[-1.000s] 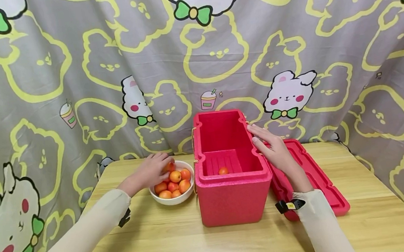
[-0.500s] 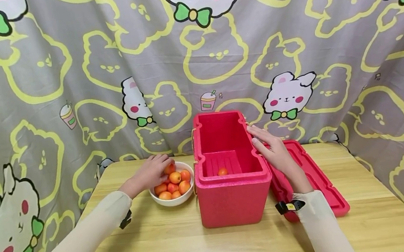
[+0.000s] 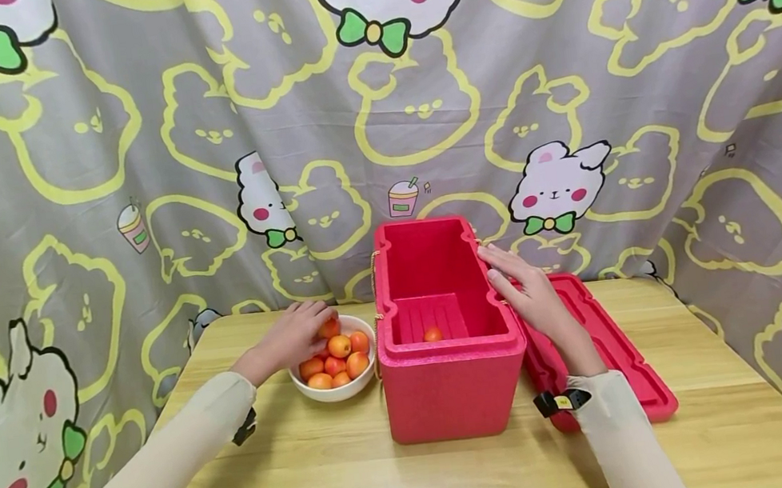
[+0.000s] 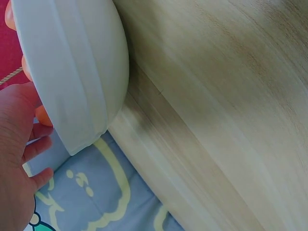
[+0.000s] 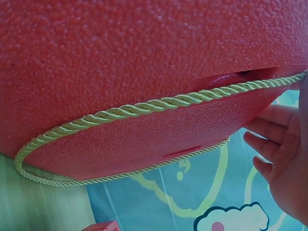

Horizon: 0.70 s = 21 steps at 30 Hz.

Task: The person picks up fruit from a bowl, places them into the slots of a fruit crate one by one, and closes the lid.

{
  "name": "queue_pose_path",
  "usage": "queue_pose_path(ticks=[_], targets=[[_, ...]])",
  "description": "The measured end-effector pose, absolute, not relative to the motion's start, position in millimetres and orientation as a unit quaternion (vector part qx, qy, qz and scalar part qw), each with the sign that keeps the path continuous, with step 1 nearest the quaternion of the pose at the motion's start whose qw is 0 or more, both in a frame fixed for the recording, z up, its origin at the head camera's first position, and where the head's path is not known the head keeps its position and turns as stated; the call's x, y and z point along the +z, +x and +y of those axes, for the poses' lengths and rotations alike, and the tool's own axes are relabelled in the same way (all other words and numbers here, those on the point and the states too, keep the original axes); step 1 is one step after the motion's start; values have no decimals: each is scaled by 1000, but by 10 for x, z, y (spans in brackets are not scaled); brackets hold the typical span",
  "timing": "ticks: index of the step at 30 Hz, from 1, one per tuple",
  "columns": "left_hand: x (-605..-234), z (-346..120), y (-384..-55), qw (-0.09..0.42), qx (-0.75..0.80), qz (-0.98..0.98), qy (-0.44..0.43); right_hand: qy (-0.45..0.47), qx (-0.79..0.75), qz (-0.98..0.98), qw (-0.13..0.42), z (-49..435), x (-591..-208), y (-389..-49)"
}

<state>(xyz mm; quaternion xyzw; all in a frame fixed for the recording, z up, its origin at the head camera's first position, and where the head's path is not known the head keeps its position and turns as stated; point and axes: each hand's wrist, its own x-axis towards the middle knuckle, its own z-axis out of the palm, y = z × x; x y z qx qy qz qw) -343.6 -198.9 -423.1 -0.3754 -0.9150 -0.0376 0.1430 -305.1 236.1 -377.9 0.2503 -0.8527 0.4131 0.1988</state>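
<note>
A white bowl [image 3: 335,392] on the table holds several small round orange-red fruits [image 3: 340,345]. My left hand [image 3: 293,334] reaches over the bowl's far left side, and its thumb and fingers pinch one small orange fruit [image 3: 330,327]. In the left wrist view that fruit [image 4: 43,116] shows between the fingers at the bowl's rim. A red foam box [image 3: 451,394] stands open-topped to the right of the bowl, with one small orange fruit [image 3: 433,335] on its floor. My right hand [image 3: 530,292] rests with fairly straight fingers on the box's right rim.
The red lid [image 3: 627,346] lies on the table right of the box, under my right forearm. A twisted gold rope [image 5: 144,107] hangs along the box's side. Behind the wooden table [image 3: 330,476] hangs a patterned grey curtain [image 3: 318,115].
The whole head view has shifted slightly, so the table sits a little lower. Both hands and the fruits stay in nearly the same places.
</note>
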Motion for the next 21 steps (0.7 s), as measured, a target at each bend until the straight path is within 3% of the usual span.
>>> queue_pose_path(ticks=[21], targets=[[-3975,-2035,-3481,151,-61,-924,-345,251,415,-851,201,2356,-3775,-3060]])
